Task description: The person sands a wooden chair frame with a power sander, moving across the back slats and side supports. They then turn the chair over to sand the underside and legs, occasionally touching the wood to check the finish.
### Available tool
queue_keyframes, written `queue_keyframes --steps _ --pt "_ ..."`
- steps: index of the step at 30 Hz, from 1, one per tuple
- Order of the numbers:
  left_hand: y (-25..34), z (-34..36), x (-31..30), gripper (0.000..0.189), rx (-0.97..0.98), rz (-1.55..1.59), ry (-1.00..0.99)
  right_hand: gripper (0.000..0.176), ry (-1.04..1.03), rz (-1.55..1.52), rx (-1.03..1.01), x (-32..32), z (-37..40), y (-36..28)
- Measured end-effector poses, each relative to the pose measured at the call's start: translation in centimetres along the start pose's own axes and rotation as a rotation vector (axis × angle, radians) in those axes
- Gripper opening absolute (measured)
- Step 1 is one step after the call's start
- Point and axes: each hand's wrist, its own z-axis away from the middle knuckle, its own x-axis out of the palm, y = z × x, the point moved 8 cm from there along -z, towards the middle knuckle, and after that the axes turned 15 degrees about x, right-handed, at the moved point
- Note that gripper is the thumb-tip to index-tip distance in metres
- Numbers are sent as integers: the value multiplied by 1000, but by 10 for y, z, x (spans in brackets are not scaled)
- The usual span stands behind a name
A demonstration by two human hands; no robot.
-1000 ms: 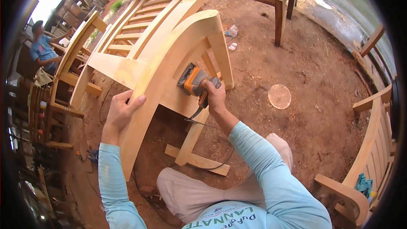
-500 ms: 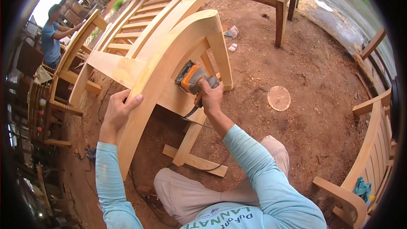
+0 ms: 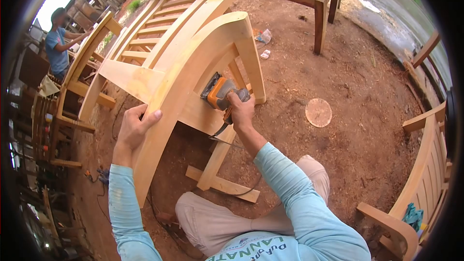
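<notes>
My right hand (image 3: pixel 241 108) is wrapped around an orange and grey electric sander (image 3: pixel 223 93). The sander's black pad rests against a pale board on the inner side of a wooden bench (image 3: pixel 183 79), which lies tipped over. From its rear a dark cord trails down toward my legs. My left hand (image 3: pixel 135 128) grips the edge of the bench's long curved side piece, thumb on top and the other fingers partly hidden behind the wood. Slats (image 3: pixel 154 29) of the bench stretch away behind that side piece.
A co-worker in a blue shirt (image 3: pixel 58 50) stands at the far left beside another wooden frame (image 3: pixel 77 84). A dark wooden frame (image 3: pixel 320 24) stands at the back. Another slatted bench (image 3: pixel 425 164), with a teal cloth (image 3: pixel 413 216), is at right. A round wood disc (image 3: pixel 318 112) lies on the dirt.
The sander and my right hand have shifted very slightly to the right and down along the board. My left hand keeps its place. The co-worker's arms have moved a little.
</notes>
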Motion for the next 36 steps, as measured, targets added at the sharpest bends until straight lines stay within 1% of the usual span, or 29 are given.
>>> queue_keyframes --steps 2,5,8,11,14,17,20,23,29,32,35,36 --pt "1 2 1 56 14 -3 11 70 -53 -10 -17 6 -4 -1" --pt "3 2 2 56 -14 -4 -31 69 -25 45 -73 5 29 -39" --pt "4 0 0 55 -23 -5 -20 69 3 33 -27 2 29 -31" --pt "4 -1 -1 56 -9 -16 -4 70 33 36 26 -3 2 2" --pt "-4 1 0 56 -20 -35 -23 72 3 3 42 -1 0 8" --pt "3 1 1 56 -14 -17 -20 75 43 48 -9 -1 23 -19" --pt "1 -1 0 56 -7 -15 -14 76 23 2 -22 0 9 -7" --pt "-2 -2 -1 56 -17 -27 -15 74 25 3 49 -4 -8 16" --pt "2 0 2 57 -11 -8 -31 73 38 16 -16 -2 16 -13" --pt "2 -1 0 57 -16 -15 -24 73 25 -11 -26 0 0 4" --pt "1 -2 -1 57 -1 -38 -6 72 22 -24 40 -5 -9 19" --pt "1 -3 -2 57 2 -38 -8 72 26 -15 40 -5 -6 15"
